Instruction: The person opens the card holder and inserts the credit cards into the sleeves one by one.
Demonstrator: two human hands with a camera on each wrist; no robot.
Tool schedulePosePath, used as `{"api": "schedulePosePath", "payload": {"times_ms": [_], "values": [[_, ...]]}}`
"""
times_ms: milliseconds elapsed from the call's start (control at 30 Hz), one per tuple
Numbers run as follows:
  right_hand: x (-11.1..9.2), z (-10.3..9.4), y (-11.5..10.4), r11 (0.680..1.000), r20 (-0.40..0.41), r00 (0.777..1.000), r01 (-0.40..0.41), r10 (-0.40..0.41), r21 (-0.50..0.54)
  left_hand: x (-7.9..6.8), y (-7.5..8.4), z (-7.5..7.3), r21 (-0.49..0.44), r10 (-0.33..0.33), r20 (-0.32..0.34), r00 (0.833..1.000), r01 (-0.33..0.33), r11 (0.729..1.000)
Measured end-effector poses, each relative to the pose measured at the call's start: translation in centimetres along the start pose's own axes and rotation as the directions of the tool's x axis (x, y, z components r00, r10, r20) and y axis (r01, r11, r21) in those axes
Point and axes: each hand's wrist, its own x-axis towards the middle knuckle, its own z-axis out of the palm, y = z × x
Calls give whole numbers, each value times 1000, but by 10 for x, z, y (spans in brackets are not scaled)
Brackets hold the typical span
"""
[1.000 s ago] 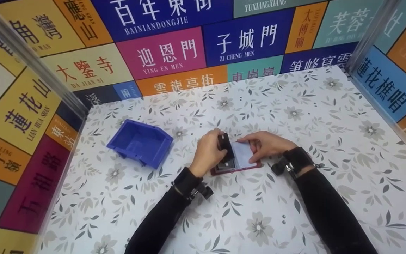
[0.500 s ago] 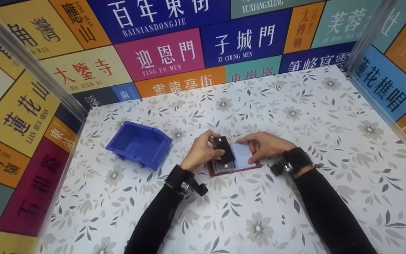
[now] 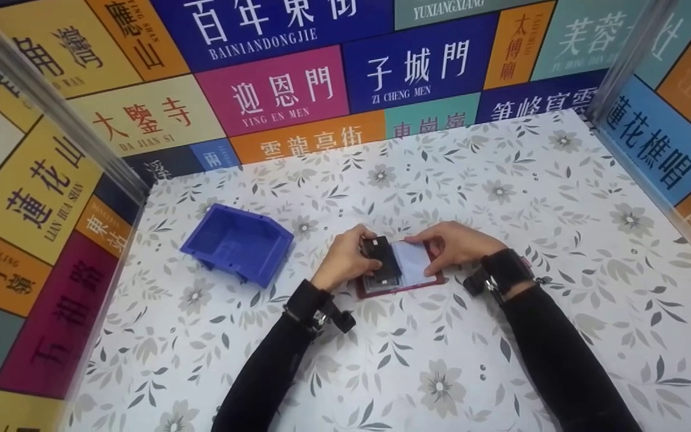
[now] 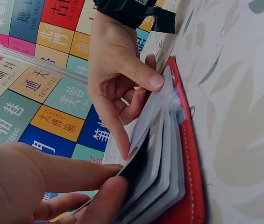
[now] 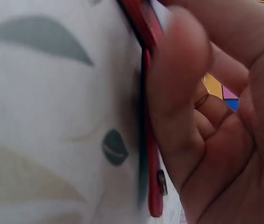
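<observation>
A red card holder [image 3: 402,291] lies spread on the table, with clear plastic sleeves [image 4: 169,158] stacked on its left half. My left hand [image 3: 344,261] pinches a black card [image 3: 383,261] with small white marks between thumb and fingers, over those sleeves. Whether the card sits partly inside a sleeve, I cannot tell. On the holder's right half, a pale sleeve [image 3: 414,261] lies flat. My right hand [image 3: 462,245] grips that half by its edges, thumb at the near side and fingers at the far side. The right wrist view shows the thumb close against the red cover [image 5: 153,158].
To the left of the hands, a blue plastic bin [image 3: 240,243] stands on the table. The tabletop [image 3: 441,348] has a floral cover. Printed panels [image 3: 273,90] wall the back and both sides.
The black card, earlier raised and tilted in my left hand, has come down flatter over the left sleeves. My right hand keeps its hold on the holder, nearly still.
</observation>
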Motion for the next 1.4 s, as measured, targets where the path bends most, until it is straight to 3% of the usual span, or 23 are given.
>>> {"api": "schedulePosePath", "payload": {"times_ms": [333, 733, 1000, 1100, 1233, 1400], "values": [[-3, -4, 1, 999, -26, 999, -23, 22, -30, -2, 5, 4, 57, 10, -3, 1000, -10, 998], [-1, -4, 2, 999, -10, 999, -36, 36, 4, -5, 8, 13, 249, 91, -25, 996, -82, 965], [-3, -4, 2, 1000, -15, 1000, -25, 25, 8, -5, 7, 18, 169, 44, 12, 999, -45, 985], [-2, -5, 4, 1000, -12, 1000, -19, 19, 7, -5, 7, 22, 246, 88, -15, 996, -82, 966], [-2, -5, 5, 1000, -4, 1000, -8, 8, -2, -6, 7, 28, 381, 197, -64, 978, -158, 911], [-2, -4, 7, 999, -1, 1000, 22, -22, 30, -6, 5, 34, 371, 290, -107, 951, -232, 899]]}}
